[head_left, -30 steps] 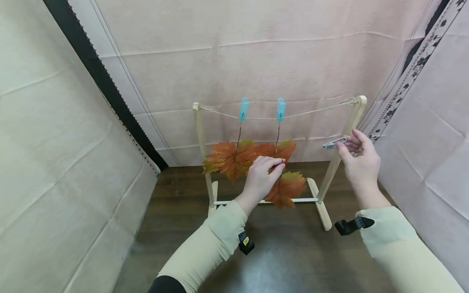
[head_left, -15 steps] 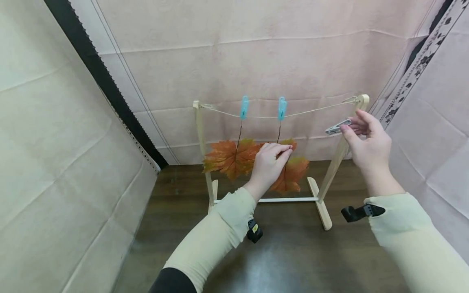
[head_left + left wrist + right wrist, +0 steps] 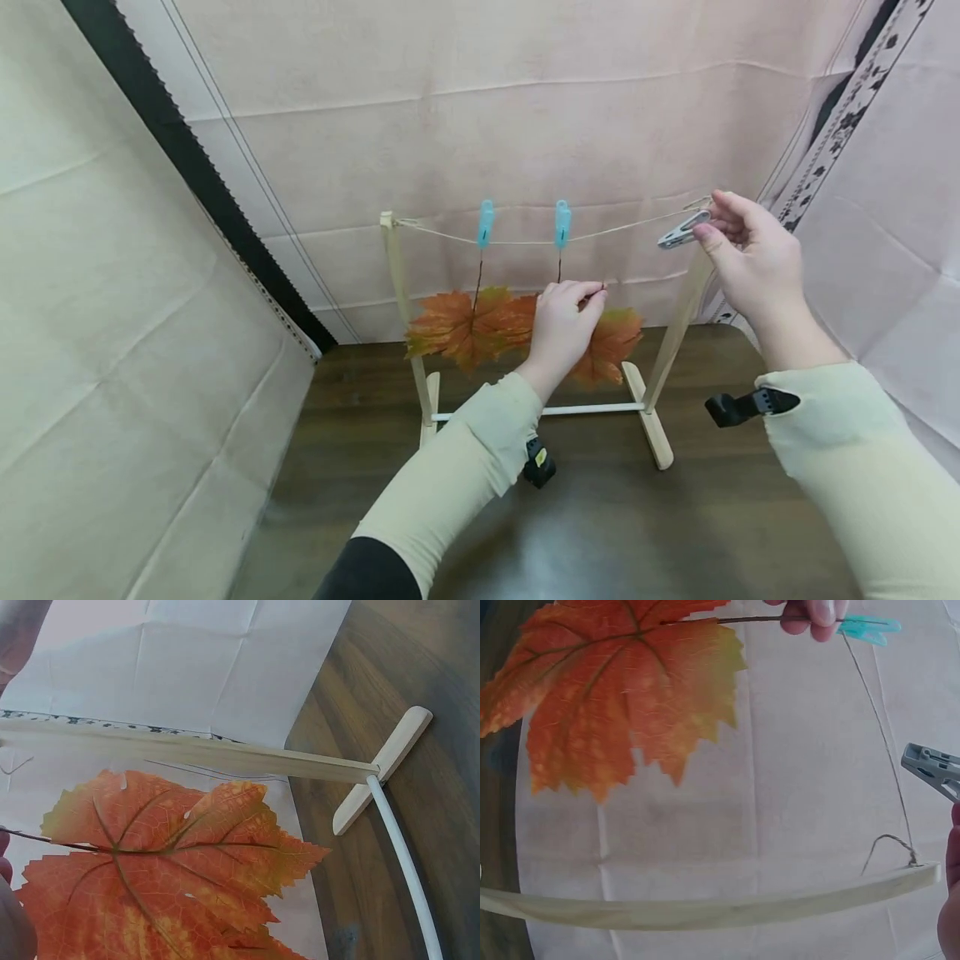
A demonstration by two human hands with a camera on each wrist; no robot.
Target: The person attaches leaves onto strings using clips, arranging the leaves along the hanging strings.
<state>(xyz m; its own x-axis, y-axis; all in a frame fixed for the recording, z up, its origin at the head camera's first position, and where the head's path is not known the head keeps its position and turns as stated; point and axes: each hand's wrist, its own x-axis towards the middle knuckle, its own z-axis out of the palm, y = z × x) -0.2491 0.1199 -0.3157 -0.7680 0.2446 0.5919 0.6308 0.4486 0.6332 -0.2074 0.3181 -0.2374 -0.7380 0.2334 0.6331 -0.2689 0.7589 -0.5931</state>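
Note:
My left hand point(image 3: 566, 325) pinches the thin stem point(image 3: 754, 619) of an orange maple leaf point(image 3: 609, 348), which hangs below the fingertips. My right hand point(image 3: 761, 262) holds a grey clothespin point(image 3: 681, 231) between thumb and fingers, near the right end of a string point(image 3: 622, 227). In the right wrist view this clothespin point(image 3: 928, 763) stands apart from the string. Two blue clothespins, one on the left point(image 3: 486, 223) and one nearer the middle point(image 3: 562, 223), grip the string. Beneath the left one hangs another orange leaf point(image 3: 453, 329); my left hand mostly hides the leaf under the middle one.
The string spans a wooden frame with a left post point(image 3: 397, 262) and a right post point(image 3: 678, 333). A white rod point(image 3: 592, 409) joins the posts low down, above wooden feet point(image 3: 648, 425). Pale cloth point(image 3: 570, 142) surrounds the dark wooden tabletop point(image 3: 600, 517).
My left hand has risen toward the string and shifted slightly right, lifting its leaf. My right hand has risen with the grey clothespin to about string height. The two blue clothespins stay on the string.

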